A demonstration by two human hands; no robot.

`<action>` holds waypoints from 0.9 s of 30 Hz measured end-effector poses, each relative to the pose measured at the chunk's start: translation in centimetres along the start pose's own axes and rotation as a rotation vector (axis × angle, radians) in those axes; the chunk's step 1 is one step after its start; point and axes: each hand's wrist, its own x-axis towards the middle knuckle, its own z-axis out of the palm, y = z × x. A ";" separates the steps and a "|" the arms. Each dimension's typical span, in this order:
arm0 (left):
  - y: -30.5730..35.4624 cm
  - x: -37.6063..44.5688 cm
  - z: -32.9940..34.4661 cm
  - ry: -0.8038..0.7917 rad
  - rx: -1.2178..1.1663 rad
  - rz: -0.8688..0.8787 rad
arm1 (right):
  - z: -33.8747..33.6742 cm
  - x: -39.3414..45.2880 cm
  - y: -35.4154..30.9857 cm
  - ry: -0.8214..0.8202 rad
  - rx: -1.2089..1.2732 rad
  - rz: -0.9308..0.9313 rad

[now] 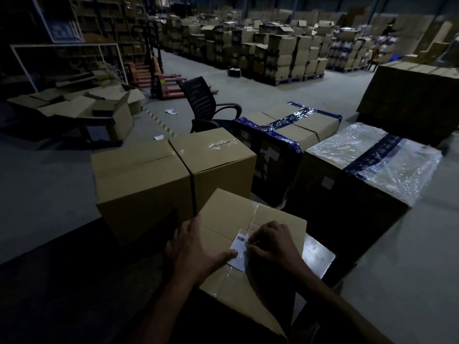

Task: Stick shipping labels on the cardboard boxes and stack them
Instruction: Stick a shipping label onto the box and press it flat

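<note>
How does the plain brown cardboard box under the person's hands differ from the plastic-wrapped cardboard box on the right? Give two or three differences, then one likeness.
The plain brown cardboard box under the hands carries a white barcode label; no label shows on top of the plastic-wrapped cardboard box. The plain box is sealed with clear tape, the wrapped box crossed by dark blue tape. Both hands touch the plain box; none touches the wrapped one. Both are closed cardboard boxes.

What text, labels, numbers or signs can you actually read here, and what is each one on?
No text can be read as words.
Shipping label on the nearest cardboard box: a barcode and print, too small to read.
Blue sign on the rack, far left: white marks, blurred.
Dark blue tape on the box behind: pattern or print, unreadable.
Stacked cartons far back: markings too dim.
</note>
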 end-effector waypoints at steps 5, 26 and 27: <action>-0.1 -0.1 -0.1 0.005 0.006 0.001 | 0.0 -0.7 -0.2 0.060 -0.011 0.012; 0.4 -0.5 -0.5 -0.015 -0.023 -0.026 | 1.5 -5.1 -2.5 0.283 -0.039 0.099; 0.4 -0.6 -0.6 -0.009 -0.031 -0.032 | 1.5 -5.2 -2.4 0.316 -0.036 0.118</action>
